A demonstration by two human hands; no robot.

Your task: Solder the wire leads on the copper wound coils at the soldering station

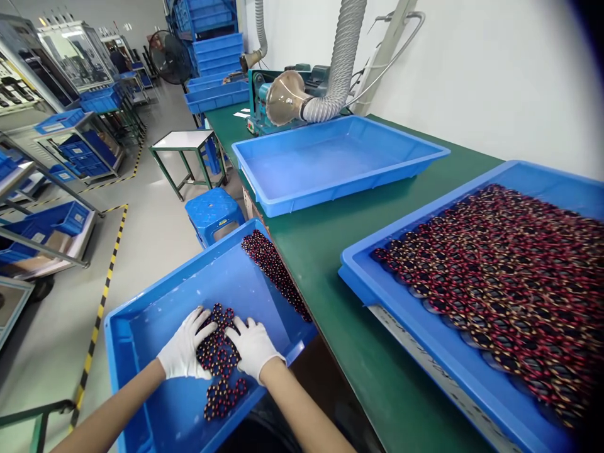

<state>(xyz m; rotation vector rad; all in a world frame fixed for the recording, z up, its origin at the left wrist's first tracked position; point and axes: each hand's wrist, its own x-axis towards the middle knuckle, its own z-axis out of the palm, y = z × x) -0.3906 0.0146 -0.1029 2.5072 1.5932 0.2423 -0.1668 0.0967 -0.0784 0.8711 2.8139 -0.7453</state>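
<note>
My left hand (187, 346), in a white glove, lies with its fingers spread against the left side of a cluster of small dark ring-shaped parts (219, 352) with red and gold spots. My right hand (253, 347), also white-gloved, rests on the cluster's right side, fingers apart. Both hands touch the parts from opposite sides and neither is closed round one. The cluster lies on the floor of a blue tray (163, 409). A second, tighter band of the same parts (274, 270) runs along the tray's far right side, partly hidden by the table edge.
To the right, a green table (325, 277) holds a large blue tray (372, 248) packed with ring-shaped parts (509, 277) and another blue tray (340, 151). Behind are a teal machine (264, 100) and a duct hood (285, 99). A blue stool (213, 211) stands beyond my tray.
</note>
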